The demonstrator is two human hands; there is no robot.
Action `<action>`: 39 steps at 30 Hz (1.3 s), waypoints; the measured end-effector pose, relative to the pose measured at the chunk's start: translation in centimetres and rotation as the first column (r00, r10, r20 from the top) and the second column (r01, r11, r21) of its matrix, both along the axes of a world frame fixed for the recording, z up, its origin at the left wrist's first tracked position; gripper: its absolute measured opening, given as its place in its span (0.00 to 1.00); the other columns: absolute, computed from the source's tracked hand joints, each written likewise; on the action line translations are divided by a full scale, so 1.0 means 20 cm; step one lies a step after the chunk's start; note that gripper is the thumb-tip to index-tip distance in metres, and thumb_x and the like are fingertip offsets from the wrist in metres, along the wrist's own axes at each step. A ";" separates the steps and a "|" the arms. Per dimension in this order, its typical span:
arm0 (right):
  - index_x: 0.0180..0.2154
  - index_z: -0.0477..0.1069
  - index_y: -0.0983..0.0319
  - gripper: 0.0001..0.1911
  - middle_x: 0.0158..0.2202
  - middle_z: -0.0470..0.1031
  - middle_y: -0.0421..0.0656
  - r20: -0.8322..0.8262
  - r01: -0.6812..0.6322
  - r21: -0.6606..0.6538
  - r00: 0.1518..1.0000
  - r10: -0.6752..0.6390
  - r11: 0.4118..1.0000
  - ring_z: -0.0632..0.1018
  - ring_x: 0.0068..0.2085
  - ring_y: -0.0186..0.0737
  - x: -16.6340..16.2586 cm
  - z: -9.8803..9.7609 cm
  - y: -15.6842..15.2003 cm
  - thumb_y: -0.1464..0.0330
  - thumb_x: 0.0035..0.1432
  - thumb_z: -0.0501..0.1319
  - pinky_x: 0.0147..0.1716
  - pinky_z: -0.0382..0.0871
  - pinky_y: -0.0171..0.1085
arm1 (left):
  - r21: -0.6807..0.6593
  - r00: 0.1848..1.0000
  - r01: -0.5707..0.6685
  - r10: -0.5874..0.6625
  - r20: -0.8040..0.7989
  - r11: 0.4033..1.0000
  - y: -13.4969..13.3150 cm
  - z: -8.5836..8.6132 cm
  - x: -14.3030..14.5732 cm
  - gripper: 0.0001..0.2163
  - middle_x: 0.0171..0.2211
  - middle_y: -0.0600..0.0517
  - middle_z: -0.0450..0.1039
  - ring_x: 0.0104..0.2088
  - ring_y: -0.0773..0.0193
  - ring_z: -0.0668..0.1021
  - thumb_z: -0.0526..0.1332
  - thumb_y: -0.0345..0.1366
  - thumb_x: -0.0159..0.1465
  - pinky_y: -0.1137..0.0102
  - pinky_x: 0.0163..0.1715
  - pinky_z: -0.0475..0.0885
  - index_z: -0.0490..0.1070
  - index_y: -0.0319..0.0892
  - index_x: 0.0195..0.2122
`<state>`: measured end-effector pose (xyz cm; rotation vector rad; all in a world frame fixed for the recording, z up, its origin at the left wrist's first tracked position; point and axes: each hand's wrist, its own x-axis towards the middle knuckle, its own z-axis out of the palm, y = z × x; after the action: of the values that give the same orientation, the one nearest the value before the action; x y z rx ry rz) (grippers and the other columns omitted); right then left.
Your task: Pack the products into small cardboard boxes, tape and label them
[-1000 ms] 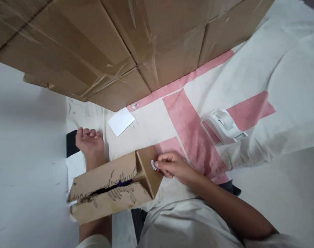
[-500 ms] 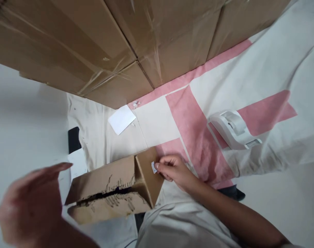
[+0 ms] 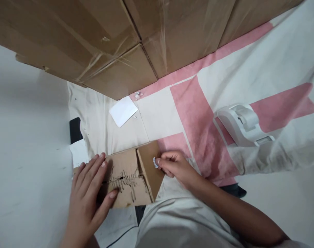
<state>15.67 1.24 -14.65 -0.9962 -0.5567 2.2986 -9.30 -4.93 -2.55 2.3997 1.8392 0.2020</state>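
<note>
A small brown cardboard box (image 3: 128, 175) with a torn top seam lies on the cloth in front of me. My left hand (image 3: 88, 193) lies flat on its top, fingers spread and the thumb along the near side. My right hand (image 3: 173, 167) is closed in a pinch, and it holds a small white sticker (image 3: 155, 162) against the box's right end face.
Large taped cardboard cartons (image 3: 136, 38) fill the back. A white label printer (image 3: 243, 124) sits on the pink-and-white cloth (image 3: 195, 113) at the right. A white card (image 3: 123, 111) lies beyond the box, and a black object (image 3: 74, 130) lies at the cloth's left edge.
My left hand came in from the lower left and settled flat on the box top. My right hand stayed pinched at the box's end with the sticker. The view shifted slightly.
</note>
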 end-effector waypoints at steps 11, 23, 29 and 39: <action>0.26 0.77 0.60 0.11 0.21 0.68 0.37 0.227 0.031 0.335 0.967 -0.113 0.942 0.64 0.23 0.31 0.07 0.07 -0.04 0.62 0.59 0.67 0.24 0.57 0.34 | 0.000 1.000 -0.005 0.005 0.008 1.000 0.02 0.01 0.02 0.34 0.74 0.55 0.55 0.72 0.46 0.63 0.57 0.39 0.68 0.44 0.72 0.54 0.49 0.55 0.75; 0.42 0.80 0.63 0.12 0.24 0.73 0.37 0.258 0.020 0.743 0.914 -0.313 0.669 0.67 0.21 0.27 0.11 0.09 -0.15 0.76 0.60 0.60 0.21 0.61 0.28 | -0.013 1.000 0.029 -0.029 0.005 0.999 0.02 0.03 0.01 0.35 0.74 0.52 0.56 0.70 0.44 0.65 0.60 0.33 0.67 0.41 0.69 0.56 0.52 0.55 0.74; 0.55 0.75 0.63 0.21 0.26 0.77 0.37 0.216 0.024 0.807 0.917 -0.334 0.590 0.67 0.21 0.27 0.10 0.09 -0.15 0.76 0.60 0.61 0.20 0.61 0.28 | -0.021 1.000 0.022 -0.022 0.019 1.000 0.02 0.02 0.00 0.34 0.73 0.51 0.57 0.70 0.45 0.64 0.60 0.34 0.68 0.44 0.70 0.55 0.52 0.54 0.74; 0.47 0.73 0.60 0.12 0.29 0.69 0.35 0.203 -0.046 0.688 0.970 -0.131 0.724 0.68 0.27 0.27 0.08 0.06 -0.02 0.74 0.63 0.59 0.26 0.63 0.25 | -0.011 0.999 0.045 -0.045 0.021 0.999 0.02 0.02 -0.01 0.34 0.74 0.51 0.56 0.70 0.43 0.65 0.60 0.33 0.67 0.42 0.70 0.55 0.53 0.52 0.74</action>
<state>17.21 0.87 -13.41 -0.8757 -1.3570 1.6812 -9.43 -4.53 -2.14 2.4195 1.7714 0.2111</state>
